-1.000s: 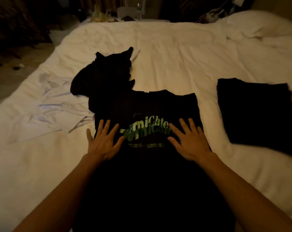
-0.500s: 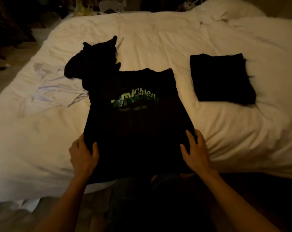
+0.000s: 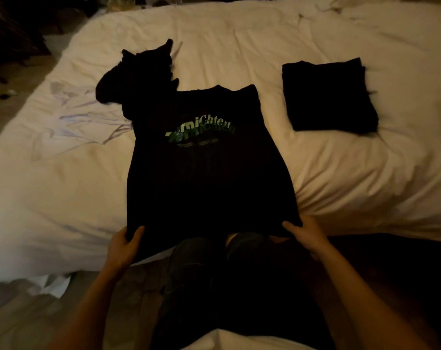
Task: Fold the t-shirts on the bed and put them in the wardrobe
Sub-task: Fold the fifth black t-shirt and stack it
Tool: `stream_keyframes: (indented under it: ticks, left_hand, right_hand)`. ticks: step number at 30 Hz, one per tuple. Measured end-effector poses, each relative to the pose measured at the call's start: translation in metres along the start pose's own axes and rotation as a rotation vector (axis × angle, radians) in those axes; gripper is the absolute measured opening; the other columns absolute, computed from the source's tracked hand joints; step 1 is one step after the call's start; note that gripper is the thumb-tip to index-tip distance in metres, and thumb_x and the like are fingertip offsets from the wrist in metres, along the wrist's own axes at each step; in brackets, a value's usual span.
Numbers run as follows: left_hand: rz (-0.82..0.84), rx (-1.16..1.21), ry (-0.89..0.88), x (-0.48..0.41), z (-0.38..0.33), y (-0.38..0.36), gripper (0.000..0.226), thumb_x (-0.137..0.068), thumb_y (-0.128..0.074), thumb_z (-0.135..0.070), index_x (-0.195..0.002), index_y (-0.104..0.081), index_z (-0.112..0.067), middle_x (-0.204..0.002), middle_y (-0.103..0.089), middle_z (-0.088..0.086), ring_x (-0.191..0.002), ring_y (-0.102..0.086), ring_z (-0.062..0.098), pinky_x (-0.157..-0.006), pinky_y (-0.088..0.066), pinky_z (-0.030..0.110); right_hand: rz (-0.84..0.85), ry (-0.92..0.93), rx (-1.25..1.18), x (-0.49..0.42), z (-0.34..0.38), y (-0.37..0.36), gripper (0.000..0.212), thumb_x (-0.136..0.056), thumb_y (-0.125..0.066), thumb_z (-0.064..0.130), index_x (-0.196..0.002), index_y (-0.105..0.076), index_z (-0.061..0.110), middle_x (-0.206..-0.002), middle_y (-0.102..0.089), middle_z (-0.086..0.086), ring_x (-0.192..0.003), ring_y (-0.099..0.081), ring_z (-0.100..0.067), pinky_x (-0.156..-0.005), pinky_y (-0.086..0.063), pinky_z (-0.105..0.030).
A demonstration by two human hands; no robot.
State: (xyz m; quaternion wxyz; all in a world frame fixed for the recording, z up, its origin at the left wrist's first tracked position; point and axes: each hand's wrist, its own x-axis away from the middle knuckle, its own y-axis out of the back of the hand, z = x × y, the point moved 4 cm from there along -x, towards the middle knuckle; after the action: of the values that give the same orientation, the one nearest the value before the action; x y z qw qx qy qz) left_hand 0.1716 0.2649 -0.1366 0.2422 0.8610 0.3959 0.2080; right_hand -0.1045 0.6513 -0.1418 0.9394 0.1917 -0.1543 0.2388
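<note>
Hem corners of the black t-shirt [image 3: 206,178], at the 6 o'clock edge of the bed [image 3: 239,34], are pinched by left hand [image 3: 122,245] and right hand [image 3: 306,236]; its green lettering is unreadable.

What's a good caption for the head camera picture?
Left hand and right hand grip the t-shirt hem on the bed, folded shirt nearby.

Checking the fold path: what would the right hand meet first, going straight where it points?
The printed black t-shirt whose hem the right hand grips; the folded shirt probably lies off that line.
</note>
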Motion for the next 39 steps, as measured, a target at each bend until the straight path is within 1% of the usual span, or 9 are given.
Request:
stream_keyframes:
  ticks: [3,9,13,18,24,27,32,36,39]
  left_hand:
    - [0.015,0.013,-0.059,0.008,-0.009,0.005,0.041,-0.099,-0.057,-0.037,-0.118,-0.066,-0.001,-0.101,-0.071,0.018,-0.092,-0.068,0.031,-0.077,-0.055,0.047]
    - [-0.004,0.027,-0.080,0.023,-0.003,0.025,0.044,-0.096,-0.060,-0.040,-0.110,-0.061,0.001,-0.095,-0.068,0.023,-0.086,-0.067,0.037,-0.075,-0.056,0.055]
    - [-0.010,0.101,-0.040,0.034,0.006,0.041,0.031,-0.100,-0.055,-0.020,-0.106,-0.051,0.010,-0.065,-0.067,0.024,-0.061,-0.067,0.041,-0.045,-0.050,0.026]
    - [-0.066,0.261,-0.105,0.057,-0.009,0.060,0.019,-0.099,-0.055,-0.006,-0.109,-0.047,0.008,-0.065,-0.059,0.025,-0.039,-0.053,0.009,-0.040,-0.042,0.019]
    - [-0.080,0.383,-0.151,0.060,-0.018,0.083,0.012,-0.100,-0.055,-0.012,-0.106,-0.051,-0.001,-0.066,-0.061,0.024,-0.050,-0.053,0.017,-0.042,-0.040,0.020]
    - [0.063,0.457,-0.089,0.055,-0.024,0.087,0.015,-0.097,-0.058,-0.016,-0.104,-0.058,-0.002,-0.071,-0.062,0.020,-0.063,-0.050,0.027,-0.046,-0.038,0.024]
    - [0.271,0.513,-0.030,0.053,-0.046,0.095,0.026,-0.090,-0.060,-0.021,-0.106,-0.065,-0.001,-0.084,-0.060,0.015,-0.078,-0.056,0.025,-0.064,-0.041,0.030]
    - [0.217,0.488,0.026,0.038,-0.055,0.106,0.027,-0.097,-0.049,0.005,-0.113,-0.068,-0.005,-0.095,-0.067,0.014,-0.089,-0.062,0.025,-0.078,-0.043,0.033]
    - [0.145,0.480,0.007,0.026,-0.068,0.112,0.035,-0.091,-0.054,0.013,-0.115,-0.068,-0.009,-0.104,-0.070,0.012,-0.097,-0.064,0.024,-0.083,-0.047,0.033]
  right_hand:
    - [-0.009,-0.004,-0.058,0.011,0.001,0.009,0.022,-0.099,-0.059,0.017,-0.120,-0.065,0.013,-0.109,-0.070,-0.007,-0.082,-0.065,-0.016,-0.055,-0.045,-0.022]
    - [-0.081,0.024,-0.355,0.031,0.011,0.021,0.019,-0.098,-0.057,0.010,-0.114,-0.067,0.013,-0.102,-0.071,-0.004,-0.081,-0.070,-0.014,-0.052,-0.052,-0.021]
    - [-0.186,0.064,-0.342,0.043,0.026,0.032,0.016,-0.099,-0.056,0.009,-0.112,-0.059,0.018,-0.095,-0.067,-0.003,-0.053,-0.062,-0.010,-0.035,-0.034,-0.017]
    - [-0.276,0.234,-0.327,0.055,0.040,0.042,0.025,-0.094,-0.062,0.004,-0.115,-0.058,0.019,-0.090,-0.067,-0.009,-0.058,-0.060,-0.016,-0.039,-0.042,-0.018]
    - [-0.265,0.349,-0.271,0.064,0.048,0.047,0.014,-0.092,-0.066,0.004,-0.090,-0.069,0.017,-0.060,-0.067,0.008,-0.046,-0.057,-0.003,-0.042,-0.041,-0.012]
    - [-0.242,0.332,-0.280,0.064,0.054,0.056,0.010,-0.090,-0.068,0.006,-0.092,-0.073,0.015,-0.057,-0.066,0.005,-0.046,-0.056,-0.003,-0.037,-0.035,-0.014]
    - [-0.156,0.344,-0.257,0.063,0.081,0.071,0.020,-0.088,-0.070,0.002,-0.087,-0.074,0.022,-0.065,-0.069,0.005,-0.057,-0.062,-0.003,-0.044,-0.037,-0.017]
    - [-0.049,0.399,-0.289,0.064,0.105,0.074,0.040,-0.065,-0.082,0.011,-0.103,-0.069,0.018,-0.087,-0.077,-0.003,-0.077,-0.072,-0.010,-0.048,-0.040,-0.015]
    - [-0.128,0.439,-0.224,0.057,0.118,0.076,0.029,-0.080,-0.075,0.002,-0.105,-0.069,0.017,-0.090,-0.077,-0.003,-0.086,-0.072,-0.016,-0.055,-0.042,-0.021]
